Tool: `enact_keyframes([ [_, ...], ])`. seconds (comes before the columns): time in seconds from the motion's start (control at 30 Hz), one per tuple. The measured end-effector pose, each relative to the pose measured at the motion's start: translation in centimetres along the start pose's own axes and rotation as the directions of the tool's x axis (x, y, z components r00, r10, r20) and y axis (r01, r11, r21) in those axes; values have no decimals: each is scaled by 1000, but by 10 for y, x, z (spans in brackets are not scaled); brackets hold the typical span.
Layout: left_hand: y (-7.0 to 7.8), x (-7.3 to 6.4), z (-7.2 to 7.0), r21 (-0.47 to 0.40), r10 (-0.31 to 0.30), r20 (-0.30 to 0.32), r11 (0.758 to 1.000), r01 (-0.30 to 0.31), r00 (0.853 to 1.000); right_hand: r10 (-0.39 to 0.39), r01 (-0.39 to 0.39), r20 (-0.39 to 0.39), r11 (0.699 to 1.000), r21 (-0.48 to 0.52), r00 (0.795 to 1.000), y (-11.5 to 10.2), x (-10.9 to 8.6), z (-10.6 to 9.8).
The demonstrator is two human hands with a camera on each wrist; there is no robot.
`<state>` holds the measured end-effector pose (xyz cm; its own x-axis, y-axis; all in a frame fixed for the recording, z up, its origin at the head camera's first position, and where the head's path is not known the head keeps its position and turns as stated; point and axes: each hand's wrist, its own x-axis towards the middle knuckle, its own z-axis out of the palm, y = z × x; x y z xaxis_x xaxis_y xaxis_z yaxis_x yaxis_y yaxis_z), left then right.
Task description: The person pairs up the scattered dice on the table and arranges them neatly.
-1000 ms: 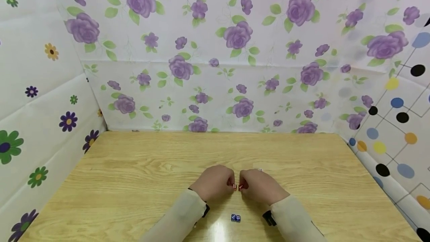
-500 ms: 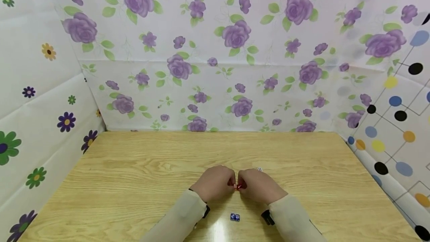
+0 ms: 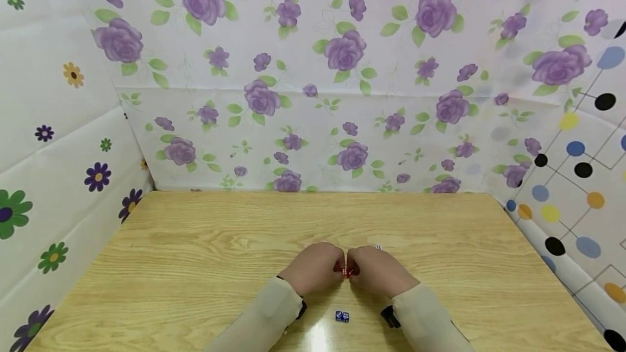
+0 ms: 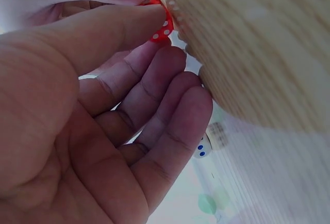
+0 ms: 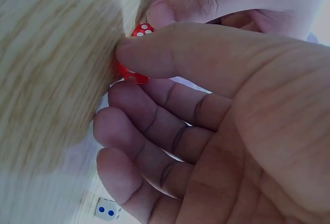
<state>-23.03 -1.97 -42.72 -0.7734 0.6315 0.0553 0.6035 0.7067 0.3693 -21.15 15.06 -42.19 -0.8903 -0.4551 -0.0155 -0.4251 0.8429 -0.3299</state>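
Two red dice (image 3: 344, 272) with white dots sit side by side low over the wooden table, between my hands. My left hand (image 3: 317, 267) pinches one red die (image 4: 166, 31) between thumb and forefinger. In the same way, my right hand (image 3: 379, 270) pinches the other red die (image 5: 135, 76), partly covered by the thumb. The thumbs come close together, and the other fingers are curled loosely beneath. Closer to my body, two blue dice (image 3: 342, 316) lie side by side between the forearms.
A white die (image 3: 379, 246) shows just beyond my right hand. Past the left fingers, the left wrist view has a white die (image 4: 203, 148) with blue dots. Floral cloth (image 3: 313, 140) hangs behind the wooden table (image 3: 205, 243), with patterned cloth at both sides.
The two red dice, a small gap apart a second ago, have come together. My left hand has shifted slightly right; the right hand stays nearly where it was. The blue dice have not moved.
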Motion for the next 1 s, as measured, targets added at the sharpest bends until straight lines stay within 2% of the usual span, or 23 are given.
enact_keyframes([
  [0.5, 4, -1, -5, 17, -5, 14, 1000, 5, 1000, 3, -3, 0, 1000, -4, 1000, -3, 1, -1],
  [0.8, 1, 0, -3, 34, -14, 20, 999, 14, 1000, -13, 13, -6, 1000, 22, 1000, 0, 2, 0],
  [1.0, 4, -2, -7, 4, -39, 63, 999, 38, 997, 13, -14, 34, 998, 56, 999, -2, -1, -3],
])
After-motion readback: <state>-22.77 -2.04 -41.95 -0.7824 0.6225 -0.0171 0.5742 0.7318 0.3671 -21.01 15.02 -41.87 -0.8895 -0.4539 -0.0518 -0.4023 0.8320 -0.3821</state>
